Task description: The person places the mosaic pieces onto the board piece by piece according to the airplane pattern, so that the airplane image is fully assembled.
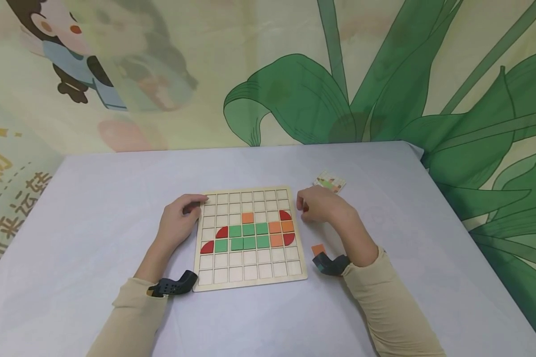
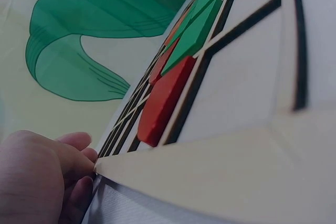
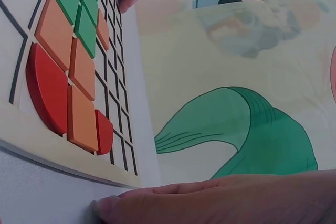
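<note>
A square wooden grid board [image 1: 250,274] lies on the table with red quarter-round, green square and orange square pieces in its cells. My left hand [image 1: 177,218] rests at the board's upper left; a forefinger touches the corner and the thumb lies by the left edge. In the left wrist view, fingertips of that hand [image 2: 39,171] meet the board's rim. Just off the right edge, my right hand [image 1: 323,204] hovers with loosely bent fingers and no piece visible in them. The right wrist view shows this hand [image 3: 210,198] beside the rim, its fingertips partly hidden.
A small patterned card [image 1: 335,184] lies behind the right hand. One loose orange square [image 1: 318,249] sits right of the board, partly behind the right wrist camera [image 1: 330,264]. White cloth [image 1: 116,198] covers the table, and a printed backdrop [image 1: 205,49] hangs behind it.
</note>
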Available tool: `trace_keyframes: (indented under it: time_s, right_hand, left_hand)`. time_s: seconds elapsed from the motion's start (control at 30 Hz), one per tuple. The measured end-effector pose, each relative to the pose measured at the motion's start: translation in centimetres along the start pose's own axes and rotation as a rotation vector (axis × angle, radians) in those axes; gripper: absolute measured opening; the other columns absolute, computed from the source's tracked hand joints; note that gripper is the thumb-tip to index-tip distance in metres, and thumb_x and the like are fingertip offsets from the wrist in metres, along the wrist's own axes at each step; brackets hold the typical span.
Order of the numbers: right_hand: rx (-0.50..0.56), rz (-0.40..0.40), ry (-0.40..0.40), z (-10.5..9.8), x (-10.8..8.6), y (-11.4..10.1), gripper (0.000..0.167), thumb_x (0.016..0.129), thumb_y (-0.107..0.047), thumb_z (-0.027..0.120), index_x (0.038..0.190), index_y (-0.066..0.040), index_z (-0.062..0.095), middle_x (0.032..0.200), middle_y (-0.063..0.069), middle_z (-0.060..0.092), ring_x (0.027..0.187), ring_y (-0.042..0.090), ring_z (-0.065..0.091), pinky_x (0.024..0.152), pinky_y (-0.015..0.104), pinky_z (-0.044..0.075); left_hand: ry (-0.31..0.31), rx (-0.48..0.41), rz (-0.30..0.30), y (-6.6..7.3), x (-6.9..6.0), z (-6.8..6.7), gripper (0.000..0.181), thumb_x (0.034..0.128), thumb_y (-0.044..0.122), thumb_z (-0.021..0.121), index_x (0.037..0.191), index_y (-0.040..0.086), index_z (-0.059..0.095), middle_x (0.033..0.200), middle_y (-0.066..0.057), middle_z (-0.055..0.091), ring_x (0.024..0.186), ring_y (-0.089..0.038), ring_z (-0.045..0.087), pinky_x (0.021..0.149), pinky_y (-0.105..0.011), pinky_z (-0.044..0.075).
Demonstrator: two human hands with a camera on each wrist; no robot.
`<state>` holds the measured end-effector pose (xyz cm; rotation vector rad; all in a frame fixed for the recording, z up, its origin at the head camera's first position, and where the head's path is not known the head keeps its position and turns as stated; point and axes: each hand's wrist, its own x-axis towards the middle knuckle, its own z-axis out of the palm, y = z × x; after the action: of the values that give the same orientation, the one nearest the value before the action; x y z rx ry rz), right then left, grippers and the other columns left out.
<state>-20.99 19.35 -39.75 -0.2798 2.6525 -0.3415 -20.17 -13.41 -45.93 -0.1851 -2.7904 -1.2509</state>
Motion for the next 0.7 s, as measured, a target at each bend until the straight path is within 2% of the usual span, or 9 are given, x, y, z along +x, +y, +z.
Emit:
trace_keyframes:
  time_s: [0.37, 0.7]
  right_hand:
    - [0.023, -0.010, -0.006, 0.28, 0.38, 0.16, 0.011, 0.082, -0.011, 0.073, 0.088, -0.011, 0.063, 0.082, 0.004, 0.060, 0.074, 0.017, 0.052, 0.061, 0.023, 0.043]
    - [0.035, -0.020, 0.023, 0.43, 0.67, -0.05, 0.011, 0.083, -0.014, 0.073, 0.086, -0.012, 0.062, 0.078, 0.002, 0.058, 0.072, 0.016, 0.051, 0.060, 0.023, 0.042]
  left_hand:
    - [-0.002, -0.005, -0.003, -0.07, -0.05, 0.03, 0.031, 0.0908, 0.007, 0.050, 0.119, 0.010, 0.063, 0.125, -0.012, 0.061, 0.106, -0.026, 0.057, 0.092, -0.041, 0.045]
    - [0.002, -0.002, -0.002, 0.02, -0.06, -0.01, 0.031, 0.0911, 0.007, 0.051, 0.119, 0.010, 0.063, 0.125, -0.012, 0.061, 0.107, -0.027, 0.057, 0.092, -0.041, 0.045]
